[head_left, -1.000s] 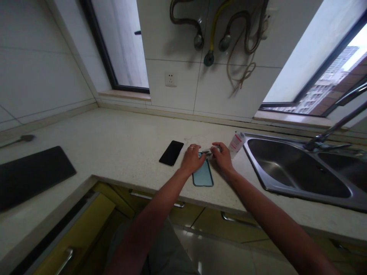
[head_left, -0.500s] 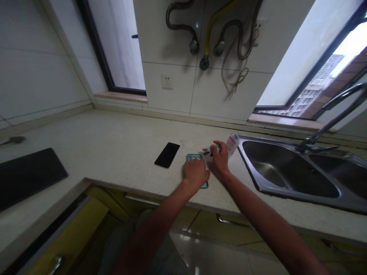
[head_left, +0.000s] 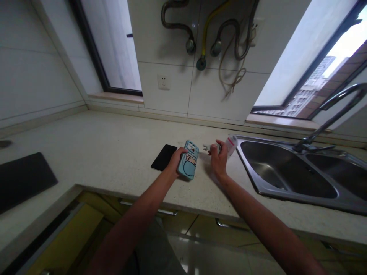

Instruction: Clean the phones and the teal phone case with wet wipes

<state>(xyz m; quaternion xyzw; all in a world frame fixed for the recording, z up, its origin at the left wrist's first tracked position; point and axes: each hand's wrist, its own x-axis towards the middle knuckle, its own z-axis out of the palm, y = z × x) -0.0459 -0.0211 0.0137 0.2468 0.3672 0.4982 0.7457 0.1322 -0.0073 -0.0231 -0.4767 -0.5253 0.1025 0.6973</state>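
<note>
My left hand [head_left: 174,162] grips a light blue phone case [head_left: 188,165] with a cartoon print, lifted off the pale countertop [head_left: 114,152] and turned so its printed back faces me. A black phone [head_left: 164,157] lies flat on the counter just left of that hand. My right hand [head_left: 218,158] is closed in a pinch on a small crumpled white wipe [head_left: 208,147], held just above the counter. A small white bottle [head_left: 231,143] with a pink label lies right beside the right hand, at the sink's edge.
A steel double sink [head_left: 289,172] with a tall tap [head_left: 329,118] fills the right. A black hob [head_left: 20,183] sits at the far left. Hoses [head_left: 206,34] and a socket [head_left: 163,81] are on the tiled wall behind. Yellow cabinet fronts [head_left: 86,225] run below the counter.
The case lay flat on the counter under both hands; my left hand covered it, then picked it up and flipped it over. My right hand stayed near the bottle with the wipe.
</note>
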